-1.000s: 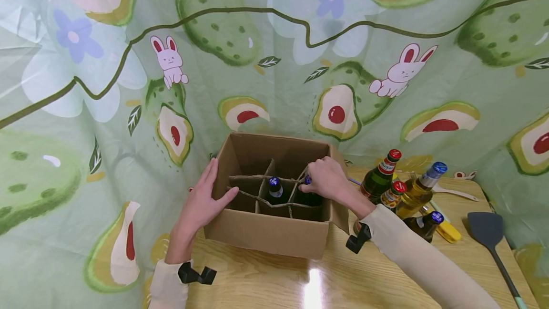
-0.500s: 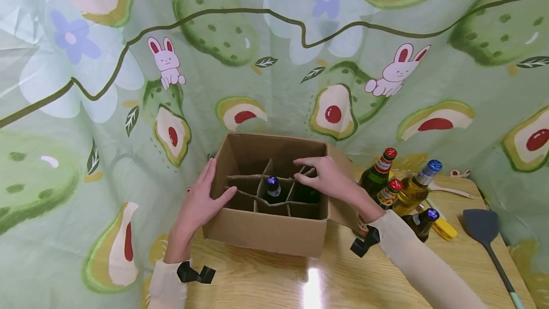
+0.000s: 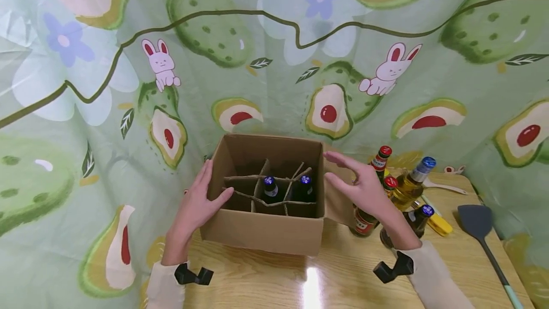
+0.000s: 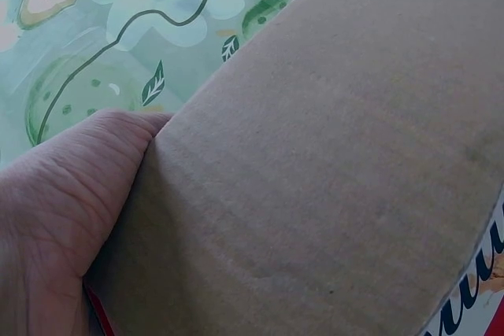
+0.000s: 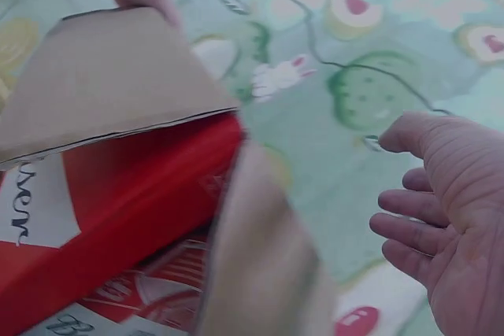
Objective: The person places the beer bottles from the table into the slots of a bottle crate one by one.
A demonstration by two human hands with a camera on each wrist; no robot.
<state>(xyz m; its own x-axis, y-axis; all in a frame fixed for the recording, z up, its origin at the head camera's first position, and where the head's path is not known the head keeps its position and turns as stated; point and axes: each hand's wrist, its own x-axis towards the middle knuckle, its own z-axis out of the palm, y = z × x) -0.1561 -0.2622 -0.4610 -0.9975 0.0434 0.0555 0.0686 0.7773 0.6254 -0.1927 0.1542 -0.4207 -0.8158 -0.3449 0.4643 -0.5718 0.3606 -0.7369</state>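
Note:
A cardboard box (image 3: pixel 261 232) with dividers (image 3: pixel 244 197) stands on the table. In neighbouring compartments sit a dark blue-capped bottle (image 3: pixel 270 187) and a second blue-capped bottle (image 3: pixel 305 185). My left hand (image 3: pixel 195 209) holds the box's left wall, thumb over the rim and fingers along the outside; in the left wrist view cardboard hides most of that hand. Beside the box's right flap (image 3: pixel 336 194), my right hand (image 3: pixel 360 185) is in the air with fingers apart, holding nothing. The right wrist view shows this hand (image 5: pixel 449 218) away from the box.
Right of the box stand a green red-capped bottle (image 3: pixel 381 161), a yellow bottle (image 3: pixel 409 187), a dark blue-capped bottle (image 3: pixel 418 218) and others partly hidden by my right arm. A grey spatula (image 3: pixel 476 221) lies farther right. A patterned curtain (image 3: pixel 274 85) hangs behind.
My right hand has let go of the right bottle's blue cap, risen and moved right, out of the box. That bottle stays in its compartment. My left hand keeps its place on the box.

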